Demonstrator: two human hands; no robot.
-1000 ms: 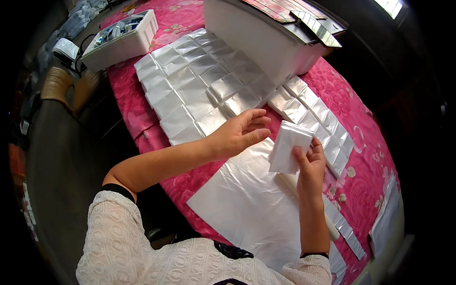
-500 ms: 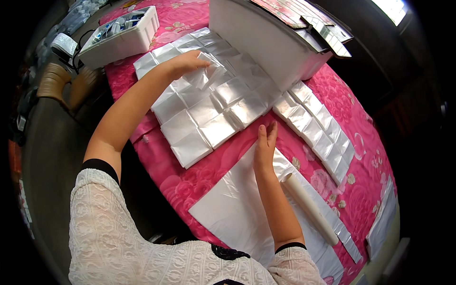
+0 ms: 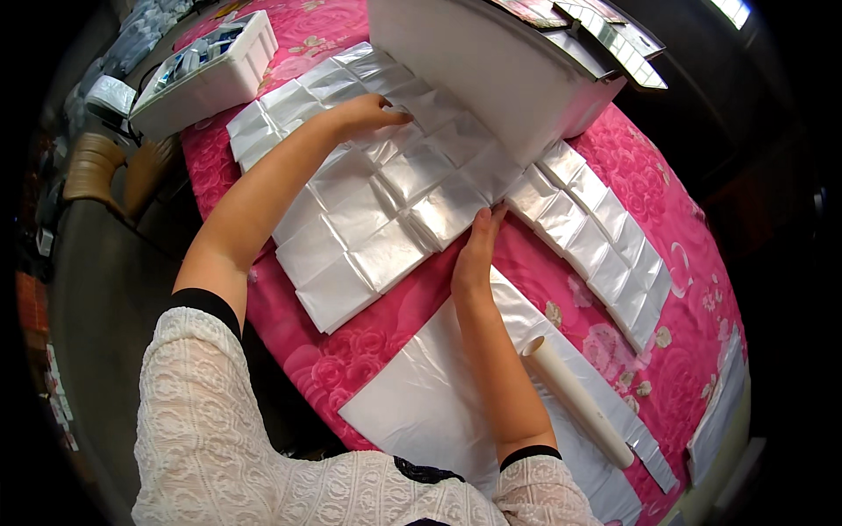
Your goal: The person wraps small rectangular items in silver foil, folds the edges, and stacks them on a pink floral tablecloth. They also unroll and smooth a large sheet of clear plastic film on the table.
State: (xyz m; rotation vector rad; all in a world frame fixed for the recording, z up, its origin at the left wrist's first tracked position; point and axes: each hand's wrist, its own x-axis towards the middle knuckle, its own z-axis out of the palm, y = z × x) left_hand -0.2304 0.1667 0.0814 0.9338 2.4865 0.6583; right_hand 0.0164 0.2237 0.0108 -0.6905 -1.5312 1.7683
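Observation:
Rows of folded, shiny clear plastic packets (image 3: 355,254) overlap across the middle of the table. My left hand (image 3: 373,116) lies over their far part, fingers stretched out and resting on the plastic with nothing visibly gripped. Upright at the near right edge of these rows stands my right hand (image 3: 476,254). Its thumb and fingers are apart, and the fingertips are at or touching the packets' edge. A narrower strip of similar folded packets (image 3: 596,241) lies just to the right. Under my right forearm is a flat sheet of silvery plastic (image 3: 417,377).
A pale tube (image 3: 579,403) lies on the sheet's right side. Behind the packets stands a large white box (image 3: 465,70) with flat panels on top. At the far left, a white foam box (image 3: 197,92) holds small items. A pink floral cloth (image 3: 338,368) covers the table.
My left hand has put down the folded packet it held and moved slightly right. My right hand has come in toward the packets' near edge. The view has shifted a little.

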